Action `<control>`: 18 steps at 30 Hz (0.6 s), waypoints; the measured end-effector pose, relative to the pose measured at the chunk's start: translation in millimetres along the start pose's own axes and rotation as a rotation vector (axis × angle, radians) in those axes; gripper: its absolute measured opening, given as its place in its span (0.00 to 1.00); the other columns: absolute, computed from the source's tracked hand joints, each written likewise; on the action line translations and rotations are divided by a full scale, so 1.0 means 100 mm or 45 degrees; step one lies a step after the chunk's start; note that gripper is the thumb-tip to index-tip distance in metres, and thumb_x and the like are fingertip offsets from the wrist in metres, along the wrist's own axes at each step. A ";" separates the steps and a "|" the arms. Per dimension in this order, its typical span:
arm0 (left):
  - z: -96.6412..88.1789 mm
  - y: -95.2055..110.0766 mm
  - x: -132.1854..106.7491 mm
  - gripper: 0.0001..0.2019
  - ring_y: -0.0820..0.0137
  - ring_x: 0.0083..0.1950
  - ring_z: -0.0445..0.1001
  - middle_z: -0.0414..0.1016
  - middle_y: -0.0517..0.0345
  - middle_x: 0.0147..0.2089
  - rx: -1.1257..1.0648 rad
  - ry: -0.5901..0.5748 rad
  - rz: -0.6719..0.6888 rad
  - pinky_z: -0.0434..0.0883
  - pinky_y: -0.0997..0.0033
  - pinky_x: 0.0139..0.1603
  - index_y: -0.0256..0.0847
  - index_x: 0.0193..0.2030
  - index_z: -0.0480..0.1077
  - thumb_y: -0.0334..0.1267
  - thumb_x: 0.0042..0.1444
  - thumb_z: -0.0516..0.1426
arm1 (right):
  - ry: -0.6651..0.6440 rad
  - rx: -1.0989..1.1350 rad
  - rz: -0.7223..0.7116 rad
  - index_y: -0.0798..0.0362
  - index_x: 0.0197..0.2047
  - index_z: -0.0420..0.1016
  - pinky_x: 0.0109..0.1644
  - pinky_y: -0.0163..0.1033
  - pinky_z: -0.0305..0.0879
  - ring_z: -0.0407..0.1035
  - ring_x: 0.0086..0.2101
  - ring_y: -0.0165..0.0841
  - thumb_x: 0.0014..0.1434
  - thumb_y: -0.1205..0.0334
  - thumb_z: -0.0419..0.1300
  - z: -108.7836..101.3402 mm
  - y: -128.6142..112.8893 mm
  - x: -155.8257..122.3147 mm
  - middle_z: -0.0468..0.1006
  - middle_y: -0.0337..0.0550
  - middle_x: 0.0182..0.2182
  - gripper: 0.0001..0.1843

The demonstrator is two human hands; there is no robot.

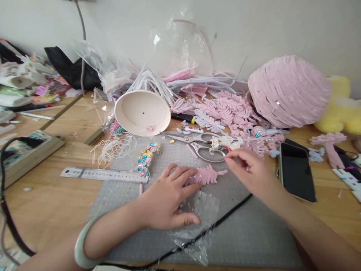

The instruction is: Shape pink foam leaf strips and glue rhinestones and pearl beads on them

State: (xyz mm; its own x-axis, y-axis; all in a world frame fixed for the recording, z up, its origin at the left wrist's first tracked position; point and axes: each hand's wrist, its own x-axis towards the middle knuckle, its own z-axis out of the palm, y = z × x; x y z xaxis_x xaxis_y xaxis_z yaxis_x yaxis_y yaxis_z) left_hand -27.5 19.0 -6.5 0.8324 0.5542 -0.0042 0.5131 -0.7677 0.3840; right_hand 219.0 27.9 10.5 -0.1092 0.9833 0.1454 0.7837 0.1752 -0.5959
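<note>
Left grip point(170, 195) spread flat; right grip point(246, 165) drawn together, its hold unclear. Beneath both, the grey mat point(251, 233); just beside the right, scissors point(187, 138); partly under left fingertips, the pink leaf point(208, 175). Seemingly steadying it; the next move likely calls for stillness.

A fuzzy pink feather-shaped piece point(208, 175) lies flat on the gray mat point(254, 229), left end covered, stem pointing right

Left hand point(171, 197) on leaf point(208, 175); scissors point(194, 142) beyond
</note>
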 end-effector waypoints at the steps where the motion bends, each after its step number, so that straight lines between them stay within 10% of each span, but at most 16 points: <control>1: 0.00 0.00 0.00 0.35 0.50 0.62 0.57 0.59 0.42 0.63 0.000 -0.001 0.001 0.49 0.41 0.60 0.44 0.62 0.60 0.65 0.55 0.46 | 0.081 -0.149 -0.010 0.51 0.33 0.71 0.33 0.39 0.64 0.68 0.30 0.35 0.58 0.54 0.53 -0.07 0.07 0.03 0.74 0.44 0.30 0.11; 4: 0.01 -0.01 0.00 0.35 0.49 0.62 0.57 0.59 0.41 0.63 -0.008 0.013 0.016 0.50 0.41 0.60 0.43 0.62 0.60 0.65 0.55 0.46 | 0.243 -0.469 0.092 0.54 0.36 0.68 0.37 0.44 0.64 0.69 0.37 0.44 0.54 0.45 0.55 -0.19 0.29 0.08 0.74 0.52 0.34 0.19; 10: 0.04 0.01 0.05 0.35 0.51 0.60 0.58 0.59 0.41 0.63 -0.010 0.040 0.019 0.52 0.42 0.58 0.44 0.64 0.56 0.64 0.56 0.45 | -0.206 -0.486 0.353 0.52 0.31 0.70 0.26 0.36 0.57 0.69 0.26 0.37 0.56 0.51 0.53 -0.15 0.41 0.13 0.75 0.44 0.25 0.14; 18: 0.06 0.03 0.06 0.34 0.51 0.60 0.58 0.59 0.43 0.62 0.016 0.048 -0.016 0.51 0.43 0.59 0.45 0.62 0.59 0.64 0.55 0.47 | -0.106 0.489 0.486 0.51 0.22 0.65 0.23 0.34 0.56 0.63 0.21 0.30 0.51 0.55 0.53 -0.25 0.26 0.11 0.70 0.39 0.21 0.11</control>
State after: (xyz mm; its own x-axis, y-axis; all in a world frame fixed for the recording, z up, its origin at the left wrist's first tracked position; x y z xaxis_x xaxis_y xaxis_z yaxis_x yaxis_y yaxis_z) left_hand -19.7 18.8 -10.7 0.8176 0.5753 0.0257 0.5262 -0.7644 0.3725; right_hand 253.4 41.8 16.1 0.0789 0.9783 -0.1914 0.4989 -0.2050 -0.8421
